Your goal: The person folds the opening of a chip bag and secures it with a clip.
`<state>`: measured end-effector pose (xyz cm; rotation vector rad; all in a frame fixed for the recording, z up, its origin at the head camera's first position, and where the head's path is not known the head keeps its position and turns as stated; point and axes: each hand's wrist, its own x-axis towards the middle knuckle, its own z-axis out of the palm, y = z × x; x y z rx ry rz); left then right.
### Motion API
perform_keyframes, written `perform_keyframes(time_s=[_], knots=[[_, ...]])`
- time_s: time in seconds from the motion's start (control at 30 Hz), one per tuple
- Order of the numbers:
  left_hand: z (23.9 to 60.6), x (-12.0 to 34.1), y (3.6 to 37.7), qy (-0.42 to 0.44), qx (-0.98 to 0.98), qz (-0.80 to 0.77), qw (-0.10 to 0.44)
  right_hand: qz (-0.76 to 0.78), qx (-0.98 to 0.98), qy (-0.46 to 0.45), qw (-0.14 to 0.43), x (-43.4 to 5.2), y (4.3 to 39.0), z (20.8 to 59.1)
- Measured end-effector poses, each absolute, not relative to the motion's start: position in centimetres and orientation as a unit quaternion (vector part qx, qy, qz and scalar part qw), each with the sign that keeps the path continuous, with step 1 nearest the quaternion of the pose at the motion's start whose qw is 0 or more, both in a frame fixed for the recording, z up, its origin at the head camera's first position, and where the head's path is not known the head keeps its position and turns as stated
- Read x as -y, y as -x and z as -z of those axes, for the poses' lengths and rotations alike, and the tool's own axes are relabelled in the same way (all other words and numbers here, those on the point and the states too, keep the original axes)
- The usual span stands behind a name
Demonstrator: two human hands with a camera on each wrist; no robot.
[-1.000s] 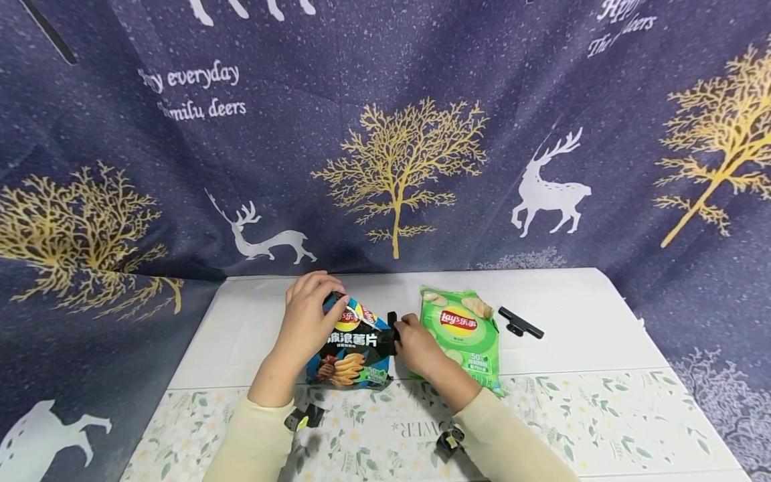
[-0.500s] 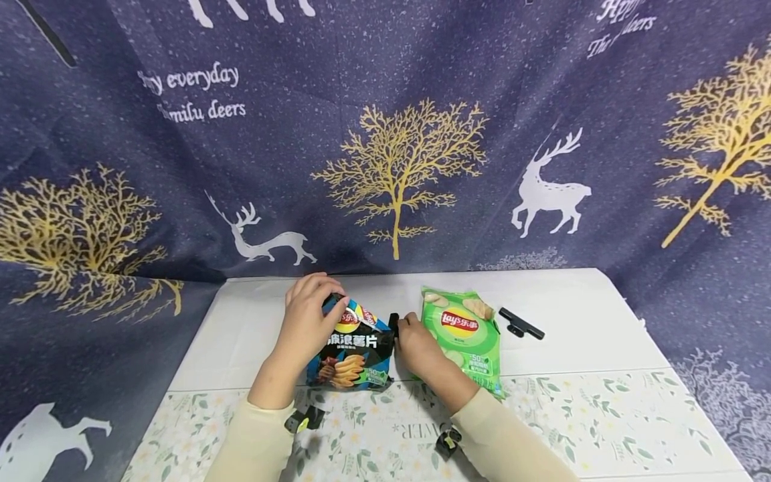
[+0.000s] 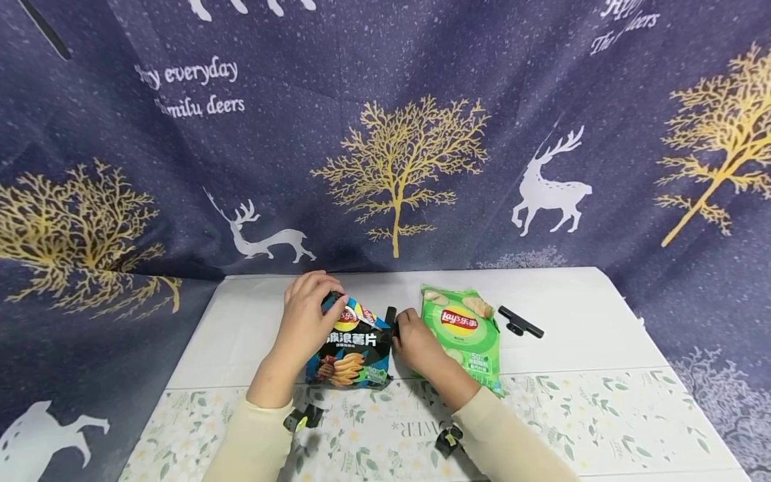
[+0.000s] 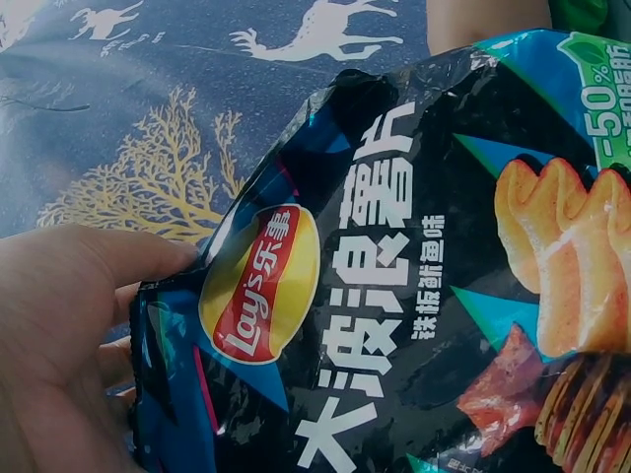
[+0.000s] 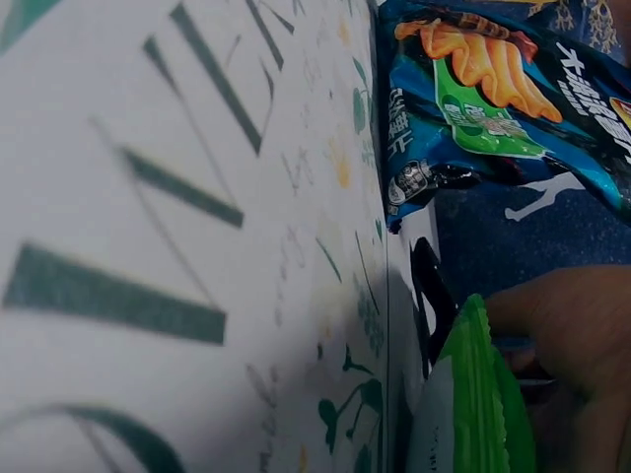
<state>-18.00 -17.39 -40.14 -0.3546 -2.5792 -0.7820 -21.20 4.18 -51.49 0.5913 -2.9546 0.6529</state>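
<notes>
Head view: left grip [image 3: 309, 313] pinches the black-and-blue foil crisp bag [image 3: 354, 361] (best lightly); whether right grip [image 3: 417, 343] holds the slim black bar [image 3: 391, 315], I can't tell.

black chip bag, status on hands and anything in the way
Left hand grips black chip bag by upper end. Right hand at slim black object, hold unclear. Green chip bag close beside.

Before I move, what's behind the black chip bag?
Beyond the black chip bag, the head view shows white tabletop and the blue backdrop. The left hand grips its top; anything directly against the bag's back is covered.
</notes>
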Motion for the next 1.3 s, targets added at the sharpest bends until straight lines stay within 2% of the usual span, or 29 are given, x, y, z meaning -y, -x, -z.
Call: perform_keyframes(time_s=[0.97, 1.3], knots=[[40.5, 17.7, 18.1, 0.136, 0.921, 0.304, 0.203, -0.363, 0.916, -0.166, -0.036, -5.0, 21.2, 50.3], [40.4, 17.6, 18.2, 0.130, 0.922, 0.310, 0.195, -0.397, 0.899, -0.182, -0.018, -5.4, 21.5, 50.3]])
